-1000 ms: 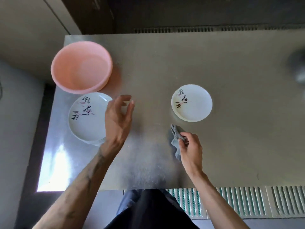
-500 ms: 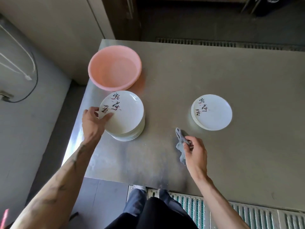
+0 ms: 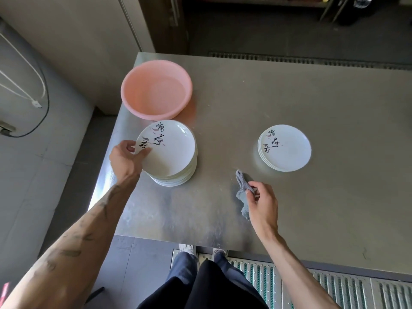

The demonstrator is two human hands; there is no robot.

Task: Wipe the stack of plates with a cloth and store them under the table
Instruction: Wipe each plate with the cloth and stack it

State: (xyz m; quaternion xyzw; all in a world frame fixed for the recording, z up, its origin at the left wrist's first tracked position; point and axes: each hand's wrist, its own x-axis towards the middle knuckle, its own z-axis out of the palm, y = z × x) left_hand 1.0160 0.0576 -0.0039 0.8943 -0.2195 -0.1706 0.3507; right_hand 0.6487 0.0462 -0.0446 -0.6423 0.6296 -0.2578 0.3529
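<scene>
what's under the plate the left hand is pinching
More white plates, stacked on the table; only their rims show. The top plate covers their faces, so the count is unclear.

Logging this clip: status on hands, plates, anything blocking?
Left hand pinches rim of top plate, tall stack. Right hand holds grey cloth on table. Pink basin behind stack, not blocking.

The top plate at 9 o'clock is being gripped by the left hand, the cloth by the right hand.
</scene>
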